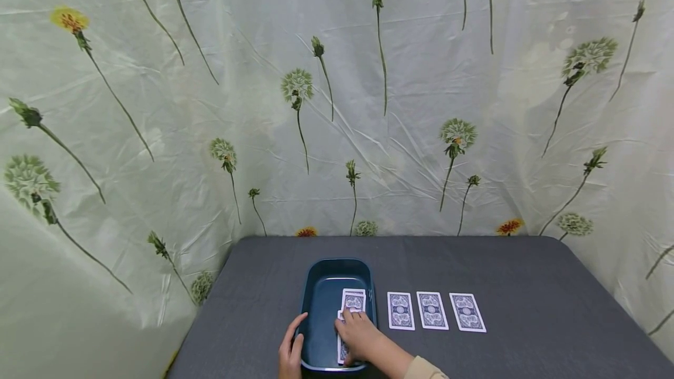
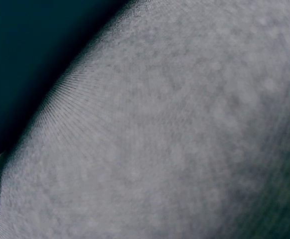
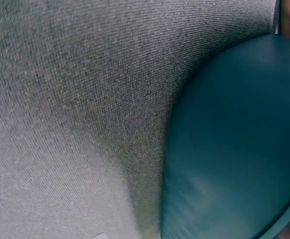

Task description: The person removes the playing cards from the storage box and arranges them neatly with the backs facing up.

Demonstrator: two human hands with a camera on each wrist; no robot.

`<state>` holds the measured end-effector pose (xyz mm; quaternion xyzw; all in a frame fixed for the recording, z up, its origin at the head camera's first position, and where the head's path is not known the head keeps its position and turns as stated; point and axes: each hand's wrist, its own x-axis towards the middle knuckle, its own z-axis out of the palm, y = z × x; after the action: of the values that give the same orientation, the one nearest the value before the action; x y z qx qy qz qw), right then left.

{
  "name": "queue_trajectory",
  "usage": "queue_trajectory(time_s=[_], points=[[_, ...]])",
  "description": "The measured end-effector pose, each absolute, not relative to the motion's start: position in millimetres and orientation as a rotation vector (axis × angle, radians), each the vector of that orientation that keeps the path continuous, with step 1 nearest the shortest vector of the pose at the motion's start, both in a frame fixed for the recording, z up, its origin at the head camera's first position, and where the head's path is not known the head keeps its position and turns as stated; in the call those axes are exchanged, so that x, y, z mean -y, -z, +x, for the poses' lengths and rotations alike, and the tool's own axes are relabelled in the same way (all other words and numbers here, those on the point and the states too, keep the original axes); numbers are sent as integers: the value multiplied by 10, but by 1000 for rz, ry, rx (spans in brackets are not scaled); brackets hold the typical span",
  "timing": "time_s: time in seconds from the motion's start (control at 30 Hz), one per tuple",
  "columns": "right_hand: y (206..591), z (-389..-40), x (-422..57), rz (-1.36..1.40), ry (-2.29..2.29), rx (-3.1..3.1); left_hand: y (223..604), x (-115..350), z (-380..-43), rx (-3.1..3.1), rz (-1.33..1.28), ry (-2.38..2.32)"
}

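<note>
A dark teal tray (image 1: 322, 294) with rounded corners sits on the table in the head view. Inside, along its right side, overlapping face-down playing cards (image 1: 354, 302) lie towards the far half. Nearer me is another blue-backed playing card (image 1: 341, 351), partly hidden under my right hand (image 1: 360, 337). That hand grips it lengthwise, fingers at its far end and thumb at its near end. My left hand (image 1: 291, 351) rests against the tray's left side, index finger and thumb extended at the rim. Neither wrist view shows the cards being handled; the right one shows the tray's outer wall (image 3: 234, 134).
To the right of the tray, three face-down playing cards lie in a row: a left card (image 1: 401, 311), a middle card (image 1: 432, 310) and a right card (image 1: 467, 312). Dark grey cloth (image 1: 526, 285) covers the table. Behind hangs a flower-printed curtain (image 1: 337, 133).
</note>
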<state>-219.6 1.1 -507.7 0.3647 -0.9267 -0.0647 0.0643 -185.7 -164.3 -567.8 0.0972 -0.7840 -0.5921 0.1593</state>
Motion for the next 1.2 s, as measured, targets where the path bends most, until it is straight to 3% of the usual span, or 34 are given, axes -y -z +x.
queue_trajectory(time_s=[0.27,0.6,0.9,1.2], points=[[5011,-2285,-44,1127,-73,2831,5683,1605,-1865,2216,304,1660],[4607,-2321,-340,1138,-122,2707,5669,1613,-1864,2241,339,1674],[4362,-2384,-962,1026,-108,2683,5688,1619,-1854,2226,312,1671],[4490,-2532,-1870,839,-12,2748,5680,1626,-1856,2218,301,1666]])
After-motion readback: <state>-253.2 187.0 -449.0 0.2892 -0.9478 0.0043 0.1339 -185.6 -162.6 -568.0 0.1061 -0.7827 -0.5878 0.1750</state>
